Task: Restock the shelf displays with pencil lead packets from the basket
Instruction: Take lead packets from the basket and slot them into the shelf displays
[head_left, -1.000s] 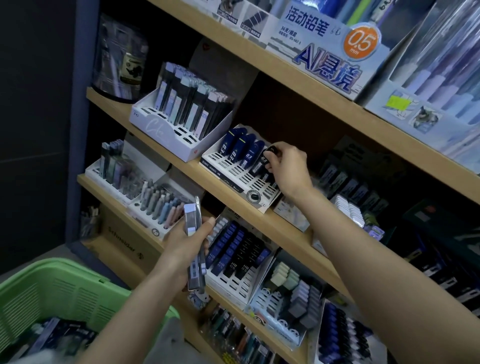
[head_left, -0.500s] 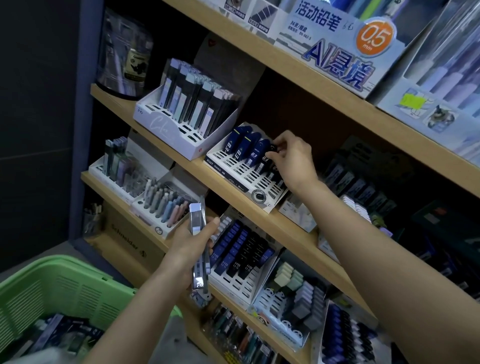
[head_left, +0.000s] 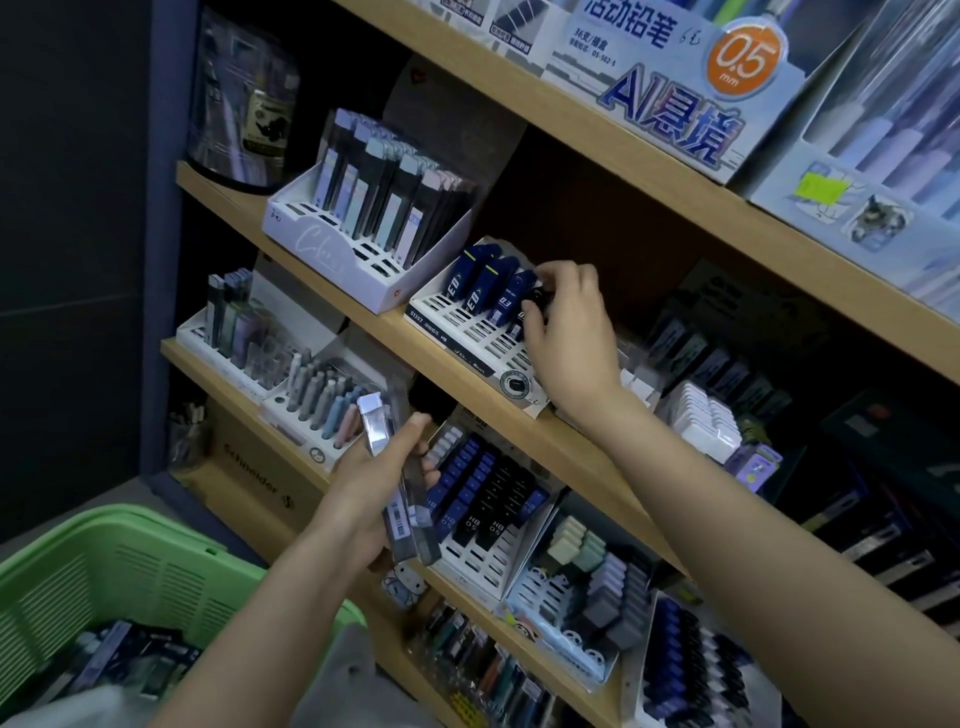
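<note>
A green slatted plastic basket (head_left: 130, 525) at lower left holds dark pencil lead packets (head_left: 124, 660). The left hand (head_left: 374, 483) grips a bundle of long clear packets (head_left: 402, 519). On the wooden shelf (head_left: 519, 421), the right hand (head_left: 571, 332) pinches a small black lead packet (head_left: 537, 299) over the white slotted display tray (head_left: 467, 332), beside three blue ones (head_left: 485, 283).

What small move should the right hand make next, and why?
Probably press the black packet down into its slot and let go: the right hand pinches it in the white tray, beside three blue packets, while the left hand holds spare packets.
</note>
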